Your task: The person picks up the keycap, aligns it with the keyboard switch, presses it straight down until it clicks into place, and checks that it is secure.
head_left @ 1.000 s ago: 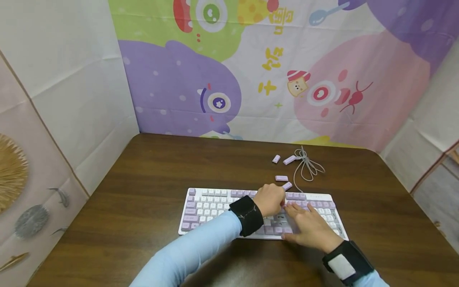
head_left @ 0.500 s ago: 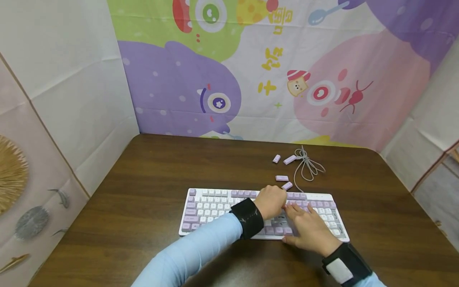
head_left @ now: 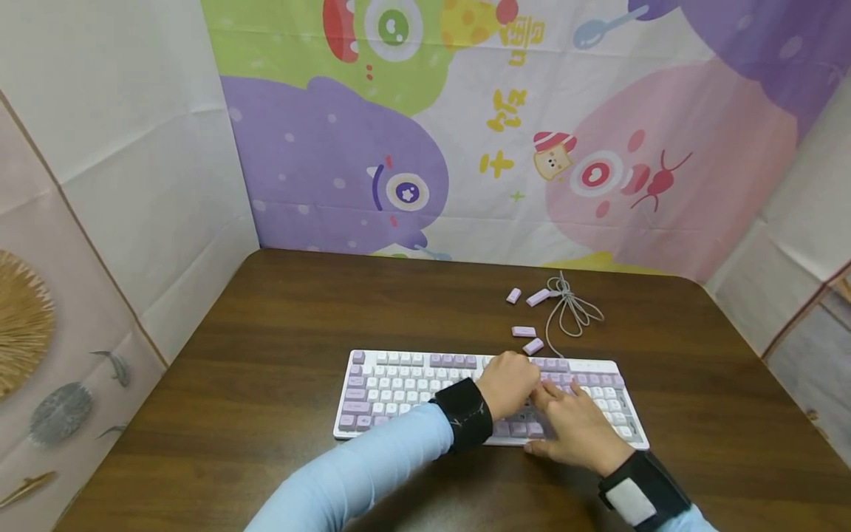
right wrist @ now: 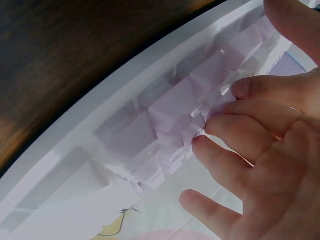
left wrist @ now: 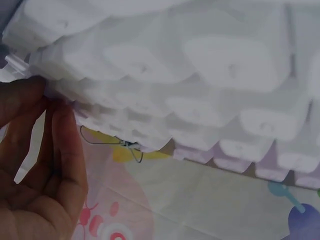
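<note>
A white and lilac keyboard [head_left: 392, 384] lies on the brown table. My left hand [head_left: 510, 384] reaches over its middle right, fingers bent down among the keys. In the left wrist view, thumb and fingertips [left wrist: 62, 117] of that hand pinch at a lilac keycap [left wrist: 52, 90], mostly hidden behind them. My right hand [head_left: 575, 425] spreads over the keyboard's right part, its fingertips touching lilac keys [right wrist: 175, 105] in the right wrist view. Both hands meet at the fingertips in the head view. Some bare key slots show between the keys.
Several loose lilac keycaps, among them a long keycap [head_left: 524, 332] and a slanted keycap [head_left: 533, 346], lie behind the keyboard. A bundled grey cable [head_left: 572, 303] rests beside them. A cartoon cloth [head_left: 492, 222] hangs behind the table [head_left: 279, 318].
My left hand has shifted slightly right along the keys, so it now overlaps the right fingertips. The right hand and the loose keycaps have stayed in place.
</note>
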A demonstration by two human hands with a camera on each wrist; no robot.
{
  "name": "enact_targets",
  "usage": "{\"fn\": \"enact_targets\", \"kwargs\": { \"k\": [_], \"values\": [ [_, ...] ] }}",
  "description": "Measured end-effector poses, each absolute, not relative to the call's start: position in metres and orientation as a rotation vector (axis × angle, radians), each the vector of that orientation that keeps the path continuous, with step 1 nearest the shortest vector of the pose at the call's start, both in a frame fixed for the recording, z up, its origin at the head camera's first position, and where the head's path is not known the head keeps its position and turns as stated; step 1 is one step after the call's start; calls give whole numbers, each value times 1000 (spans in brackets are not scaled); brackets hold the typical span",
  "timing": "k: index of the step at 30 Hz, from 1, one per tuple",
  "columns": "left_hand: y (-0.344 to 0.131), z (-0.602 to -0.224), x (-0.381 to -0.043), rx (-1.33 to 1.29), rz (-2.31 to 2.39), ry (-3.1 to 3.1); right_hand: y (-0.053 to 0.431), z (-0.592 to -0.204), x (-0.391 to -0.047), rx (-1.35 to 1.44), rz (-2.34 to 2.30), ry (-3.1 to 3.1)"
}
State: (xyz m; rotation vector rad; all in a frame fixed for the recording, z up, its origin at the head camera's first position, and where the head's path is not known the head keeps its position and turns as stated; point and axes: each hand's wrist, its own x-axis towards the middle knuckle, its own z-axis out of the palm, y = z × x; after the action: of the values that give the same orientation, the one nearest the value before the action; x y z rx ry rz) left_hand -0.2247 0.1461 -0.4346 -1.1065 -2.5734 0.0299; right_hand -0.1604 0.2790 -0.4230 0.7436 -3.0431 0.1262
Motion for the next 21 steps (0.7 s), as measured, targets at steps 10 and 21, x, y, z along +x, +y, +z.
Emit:
{"fn": "enact_targets", "kwargs": {
  "k": [10, 21],
  "values": [
    [147, -424, -227, -1188, 2, -2718, 276, -421, -166, 757, 75, -3009],
    [149, -428, -226, -1236, -2, -2766, 274, -426, -166, 772, 50, -2991]
  ]
}}
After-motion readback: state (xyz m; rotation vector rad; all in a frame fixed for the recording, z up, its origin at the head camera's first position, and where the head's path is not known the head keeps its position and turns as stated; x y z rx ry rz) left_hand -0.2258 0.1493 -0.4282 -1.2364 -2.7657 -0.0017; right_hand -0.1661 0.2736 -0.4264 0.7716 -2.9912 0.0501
